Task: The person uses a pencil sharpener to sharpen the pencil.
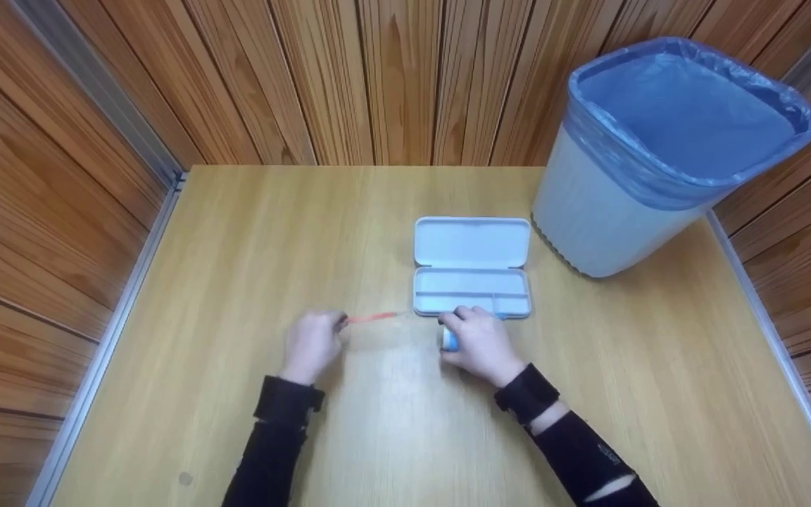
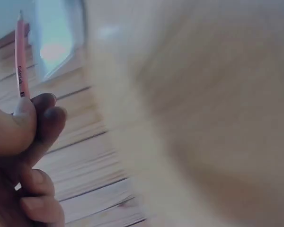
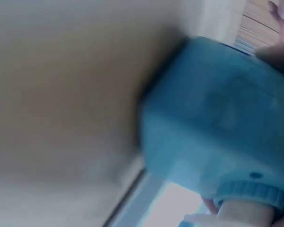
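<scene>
My left hand [image 1: 312, 346] pinches a slim orange-pink pencil [image 1: 372, 317] near one end. The left wrist view shows that pencil [image 2: 22, 59] between thumb and forefinger, its tip pointing away from the hand. To the right, my other hand [image 1: 481, 343] grips a blue pencil sharpener [image 3: 217, 109], a boxy body with a ribbed collar and a white crank part; most of it is covered by the hand in the head view. The pencil and the sharpener are apart. Just beyond the right hand lies an open pale-blue pencil case [image 1: 472, 243], lid folded back, with divided compartments.
A tall white waste bin [image 1: 610, 211] with a blue liner stands at the back right of the wooden table [image 1: 272, 232]. Wood-panelled walls [image 1: 405, 77] rise behind and at both sides. A small grey spot [image 1: 185, 479] marks the table's near left.
</scene>
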A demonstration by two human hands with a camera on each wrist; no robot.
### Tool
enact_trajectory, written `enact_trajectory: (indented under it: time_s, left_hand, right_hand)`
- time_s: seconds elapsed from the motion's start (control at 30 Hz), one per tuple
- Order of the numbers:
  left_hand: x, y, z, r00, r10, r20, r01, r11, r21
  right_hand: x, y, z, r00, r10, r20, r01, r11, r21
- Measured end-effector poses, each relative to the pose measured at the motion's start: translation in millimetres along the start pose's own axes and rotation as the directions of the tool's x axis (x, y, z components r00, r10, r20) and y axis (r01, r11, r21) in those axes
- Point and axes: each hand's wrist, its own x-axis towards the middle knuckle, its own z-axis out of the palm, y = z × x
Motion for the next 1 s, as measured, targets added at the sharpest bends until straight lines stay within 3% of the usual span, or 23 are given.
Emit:
enact_trajectory:
  time_s: [0.17,0.37,0.53,0.7,0.83,1.0]
  left_hand:
    - [21.1,13.0,-9.4,0.989,0.113,-0.097,-0.114,0.993,-0.006]
    - [45.5,37.7,-1.1,0.984,0.137,-0.115,-0.138,0.990,0.004]
    - [68.7,60.6,19.8,0.982,0.165,-0.091,-0.161,0.986,0.044]
    - [88.5,87.2,47.7,0.984,0.177,-0.016,-0.175,0.980,0.098]
    - [96.5,101.5,69.4,0.983,0.183,0.021,-0.184,0.977,0.111]
    - [101.0,108.0,87.1,0.982,0.178,0.058,-0.184,0.973,0.137]
  right_hand:
    - [-0.5,4,0,0.999,0.021,-0.025,-0.021,1.000,0.000]
    - [-0.3,5,-1,1.000,0.015,-0.015,-0.014,0.999,0.049]
    - [-0.7,6,-3,1.000,0.016,-0.012,-0.016,0.999,0.039]
    - [-3.5,7,-1,1.000,-0.001,-0.030,0.001,1.000,0.022]
    - [-4.5,5,0,1.000,0.007,-0.020,-0.006,0.999,0.033]
    - [-3.9,2,0,1.000,0.017,0.006,-0.017,0.999,0.044]
